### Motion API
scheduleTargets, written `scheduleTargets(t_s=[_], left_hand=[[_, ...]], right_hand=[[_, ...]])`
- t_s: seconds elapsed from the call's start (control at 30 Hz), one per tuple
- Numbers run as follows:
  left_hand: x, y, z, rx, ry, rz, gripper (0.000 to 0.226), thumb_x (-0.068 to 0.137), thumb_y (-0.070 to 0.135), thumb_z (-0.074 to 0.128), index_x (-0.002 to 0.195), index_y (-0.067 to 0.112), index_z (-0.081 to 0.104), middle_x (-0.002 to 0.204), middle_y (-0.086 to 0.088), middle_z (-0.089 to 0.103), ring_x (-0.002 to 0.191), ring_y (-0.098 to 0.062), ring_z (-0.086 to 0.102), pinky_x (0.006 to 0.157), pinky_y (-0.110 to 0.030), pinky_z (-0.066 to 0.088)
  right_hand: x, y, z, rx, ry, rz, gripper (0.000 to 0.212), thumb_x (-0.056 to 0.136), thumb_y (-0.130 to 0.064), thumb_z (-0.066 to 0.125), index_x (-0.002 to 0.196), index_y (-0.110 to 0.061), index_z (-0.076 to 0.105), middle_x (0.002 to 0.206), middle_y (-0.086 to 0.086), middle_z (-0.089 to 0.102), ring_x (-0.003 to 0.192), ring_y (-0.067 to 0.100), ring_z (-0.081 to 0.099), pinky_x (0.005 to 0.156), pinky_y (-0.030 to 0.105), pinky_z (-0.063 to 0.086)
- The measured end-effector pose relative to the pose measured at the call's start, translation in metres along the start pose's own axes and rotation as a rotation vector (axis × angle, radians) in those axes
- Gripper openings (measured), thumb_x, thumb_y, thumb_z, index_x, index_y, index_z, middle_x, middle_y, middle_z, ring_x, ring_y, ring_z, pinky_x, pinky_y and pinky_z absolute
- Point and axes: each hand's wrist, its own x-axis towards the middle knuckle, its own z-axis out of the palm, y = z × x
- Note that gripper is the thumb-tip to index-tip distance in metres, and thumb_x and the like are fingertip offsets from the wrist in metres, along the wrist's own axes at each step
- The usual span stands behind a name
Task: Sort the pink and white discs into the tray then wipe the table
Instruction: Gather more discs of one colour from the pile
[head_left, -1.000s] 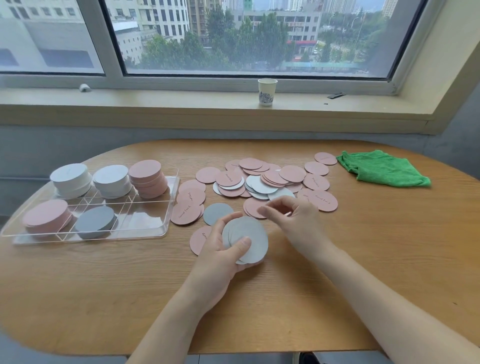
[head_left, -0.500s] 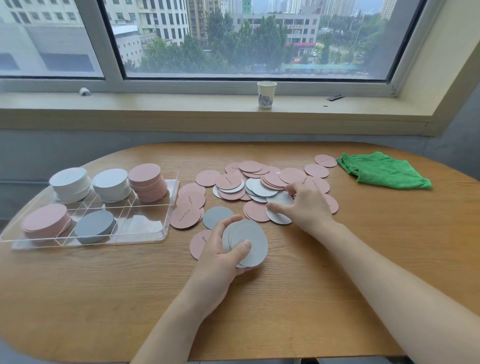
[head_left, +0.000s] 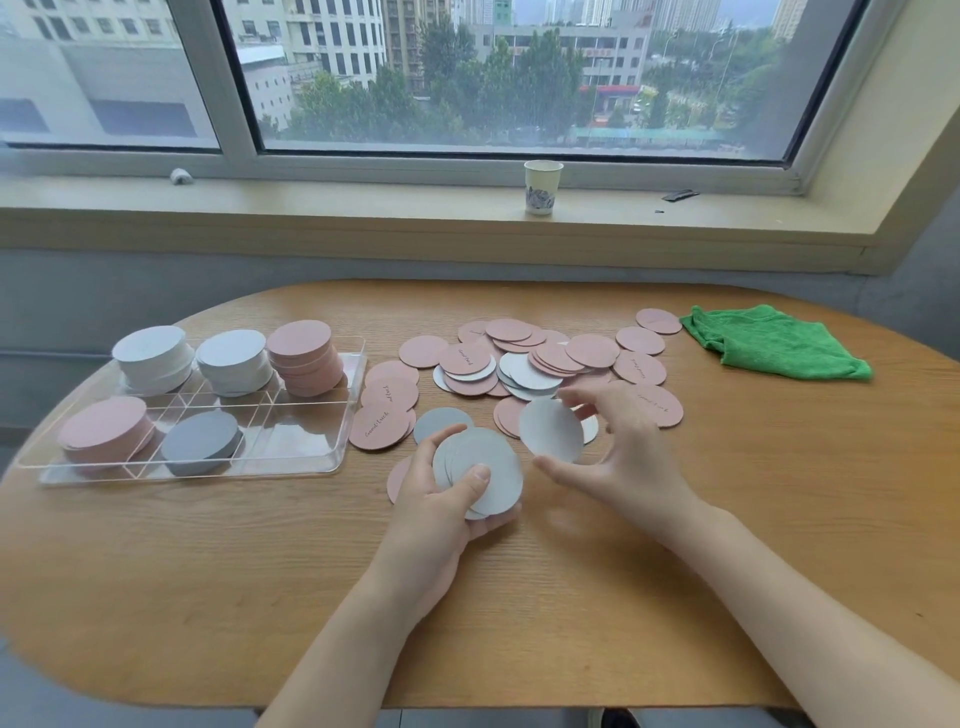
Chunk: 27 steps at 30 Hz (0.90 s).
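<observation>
Between the hands: one white disc (head_left: 551, 435), pinched by right hand (head_left: 615, 453) fingertips.
Left hand (head_left: 451, 503): thumb clamps fanned white stack (head_left: 485, 469).
Tip: slide disc under that thumb, squared up.
Tray (head_left: 332, 457): left of fingers.

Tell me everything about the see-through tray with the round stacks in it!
The tray is a clear, shallow rectangle that looks like plastic, split by thin clear dividers into compartments. It lies flat on the left of the wooden table. Two white stacks and one pink stack stand along its far side; a pink stack and a grey-looking stack along its near side. The near right compartment holds nothing. Neither hand touches it.
</observation>
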Motion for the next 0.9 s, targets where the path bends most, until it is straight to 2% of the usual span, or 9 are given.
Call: scheduleTargets(t_s=[0.13, 0.33, 0.4, 0.5, 0.6, 0.7, 0.8, 0.9], left_hand=[[-0.004, 0.001, 0.0, -0.069, -0.075, -0.002, 0.043, 0.102, 0.003, 0.057, 0.141, 0.018, 0.05, 0.129, -0.015, 0.069, 0.114, -0.035, 0.071, 0.081, -0.05, 0.062], [-0.005, 0.006, 0.002, -0.107, -0.122, -0.016, 0.033, 0.109, 0.021, 0.044, 0.141, 0.018, 0.052, 0.129, -0.014, 0.071, 0.118, -0.034, 0.069, 0.087, -0.052, 0.06], [-0.005, 0.006, 0.003, -0.098, -0.13, -0.022, 0.036, 0.105, 0.025, 0.049, 0.14, 0.018, 0.053, 0.127, -0.016, 0.071, 0.114, -0.033, 0.071, 0.085, -0.05, 0.061], [-0.004, 0.003, 0.002, -0.057, -0.132, -0.007, 0.037, 0.1, 0.014, 0.06, 0.137, 0.02, 0.056, 0.122, -0.015, 0.072, 0.108, -0.035, 0.071, 0.085, -0.048, 0.06], [-0.002, 0.001, 0.0, -0.038, -0.118, -0.002, 0.036, 0.1, 0.008, 0.059, 0.134, 0.021, 0.056, 0.119, -0.015, 0.071, 0.112, -0.038, 0.071, 0.089, -0.052, 0.061], [-0.001, -0.001, -0.002, -0.047, -0.091, -0.012, 0.036, 0.099, 0.006, 0.06, 0.132, 0.021, 0.058, 0.123, -0.016, 0.069, 0.121, -0.048, 0.064, 0.09, -0.056, 0.06], [-0.001, 0.0, -0.002, -0.047, -0.084, -0.031, 0.036, 0.1, 0.003, 0.059, 0.132, 0.021, 0.059, 0.125, -0.019, 0.066, 0.123, -0.05, 0.062, 0.088, -0.055, 0.061], [-0.001, 0.0, -0.001, -0.042, -0.077, -0.046, 0.036, 0.1, 0.002, 0.058, 0.131, 0.021, 0.059, 0.128, -0.021, 0.063, 0.123, -0.05, 0.062, 0.087, -0.054, 0.062]], right_hand=[[-0.01, -0.018, 0.008, 0.058, -0.073, -0.172, 0.072, 0.069, -0.037, 0.092, 0.131, -0.021, 0.058, 0.124, -0.011, 0.057, 0.112, 0.009, 0.058, 0.095, 0.012, 0.037], [-0.009, -0.024, 0.013, 0.124, -0.127, -0.221, 0.071, 0.071, -0.034, 0.092, 0.131, -0.016, 0.059, 0.128, -0.01, 0.057, 0.115, 0.011, 0.058, 0.101, 0.021, 0.043], [-0.009, -0.027, 0.015, 0.122, -0.144, -0.25, 0.071, 0.07, -0.035, 0.092, 0.13, -0.015, 0.06, 0.127, -0.008, 0.059, 0.115, 0.011, 0.058, 0.101, 0.023, 0.045], [-0.009, -0.03, 0.017, 0.124, -0.154, -0.271, 0.068, 0.068, -0.037, 0.093, 0.125, -0.014, 0.065, 0.124, -0.006, 0.062, 0.115, 0.008, 0.059, 0.099, 0.02, 0.044], [-0.003, -0.02, 0.01, 0.161, -0.116, -0.159, 0.055, 0.072, -0.045, 0.086, 0.117, -0.018, 0.07, 0.119, -0.011, 0.065, 0.113, 0.006, 0.06, 0.09, 0.012, 0.041], [0.012, 0.001, 0.004, 0.003, 0.0, 0.046, 0.047, 0.077, -0.056, 0.076, 0.111, -0.023, 0.073, 0.11, -0.011, 0.067, 0.1, 0.005, 0.06, 0.082, 0.017, 0.04], [0.028, 0.025, 0.002, -0.201, -0.055, 0.245, 0.056, 0.076, -0.057, 0.079, 0.117, -0.019, 0.071, 0.119, -0.001, 0.063, 0.112, 0.018, 0.057, 0.099, 0.033, 0.044], [0.033, 0.036, 0.004, -0.322, -0.147, 0.343, 0.075, 0.07, -0.068, 0.076, 0.126, -0.02, 0.067, 0.127, 0.004, 0.057, 0.125, 0.024, 0.047, 0.109, 0.045, 0.038]])
